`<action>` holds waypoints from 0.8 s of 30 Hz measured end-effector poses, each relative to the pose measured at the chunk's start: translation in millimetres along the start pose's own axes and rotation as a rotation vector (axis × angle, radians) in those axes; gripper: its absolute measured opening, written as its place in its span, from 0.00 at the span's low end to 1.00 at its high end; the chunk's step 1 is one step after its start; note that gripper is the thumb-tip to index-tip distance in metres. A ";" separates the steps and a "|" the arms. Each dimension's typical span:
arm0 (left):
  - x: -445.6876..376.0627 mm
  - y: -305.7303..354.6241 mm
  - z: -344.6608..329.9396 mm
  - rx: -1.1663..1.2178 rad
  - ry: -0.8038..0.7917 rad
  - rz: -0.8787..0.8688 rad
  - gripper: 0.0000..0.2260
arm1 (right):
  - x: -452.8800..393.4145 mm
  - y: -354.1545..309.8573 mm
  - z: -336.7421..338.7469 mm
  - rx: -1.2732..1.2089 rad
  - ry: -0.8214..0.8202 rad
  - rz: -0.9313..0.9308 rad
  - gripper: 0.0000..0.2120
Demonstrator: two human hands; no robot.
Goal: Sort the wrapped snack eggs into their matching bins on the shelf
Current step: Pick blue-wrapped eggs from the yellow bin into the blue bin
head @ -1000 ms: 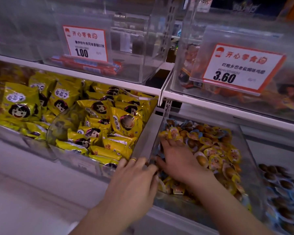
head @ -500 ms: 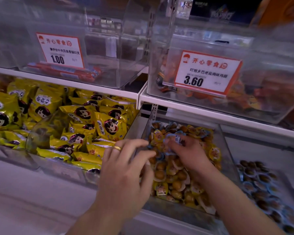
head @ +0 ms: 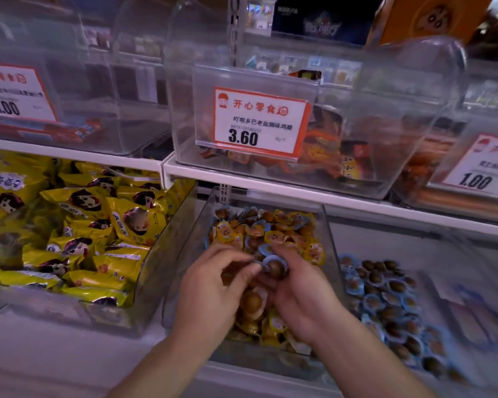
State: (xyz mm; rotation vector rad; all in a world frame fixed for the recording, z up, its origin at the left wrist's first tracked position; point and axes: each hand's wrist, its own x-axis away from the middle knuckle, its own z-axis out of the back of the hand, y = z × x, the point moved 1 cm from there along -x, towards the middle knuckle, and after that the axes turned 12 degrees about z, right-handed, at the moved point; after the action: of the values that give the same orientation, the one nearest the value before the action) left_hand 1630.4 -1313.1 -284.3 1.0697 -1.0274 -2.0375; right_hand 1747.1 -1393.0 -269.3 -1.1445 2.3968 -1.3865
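Your left hand [head: 213, 288] and right hand [head: 296, 294] meet over the middle bin [head: 327, 239], both pinching one blue-wrapped egg [head: 275, 268].

A brown snack egg in a blue-rimmed clear wrapper [head: 274, 268] is held above the clear plastic middle bin [head: 329, 245] heaped with yellow-wrapped brown eggs [head: 273, 235].

This is a snack shop. White shelves [head: 299, 193] carry clear plastic bins [head: 322, 242] heaped with wrapped snacks. Red-bordered price tags [head: 260, 120] reading 3.60 and 1.00 hang on the bins above.
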 end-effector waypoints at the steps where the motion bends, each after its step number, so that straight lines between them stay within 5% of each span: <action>1: -0.8 1.2 0.1 0.037 0.025 -0.018 0.02 | 0.3 -1.8 3.4 0.002 -0.005 0.012 0.13; 7: 1.1 1.8 -13.4 0.035 0.013 -0.154 0.03 | 7.8 -11.8 9.6 -0.027 -0.139 -0.067 0.18; 12: 2.9 9.3 -18.3 0.035 -0.083 -0.204 0.09 | 9.7 -31.9 23.3 0.227 -0.050 0.280 0.10; 17: -4.9 -3.7 -19.5 -0.162 -0.146 -0.050 0.11 | 5.9 -92.1 67.8 0.333 -0.037 0.466 0.05; 21: -13.0 -19.7 -24.9 -0.463 -0.230 0.108 0.20 | -7.9 -118.0 129.2 0.792 0.141 0.435 0.05; 24: -29.4 -34.8 -19.5 -0.624 -0.373 0.035 0.27 | -11.3 -121.4 166.0 1.152 0.181 0.381 0.09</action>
State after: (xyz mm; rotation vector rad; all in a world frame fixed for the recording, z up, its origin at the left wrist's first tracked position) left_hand 1656.0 -1279.1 -309.6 0.3555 -0.4928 -2.3457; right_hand 1898.2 -1532.8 -269.4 -0.2424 1.2797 -2.2196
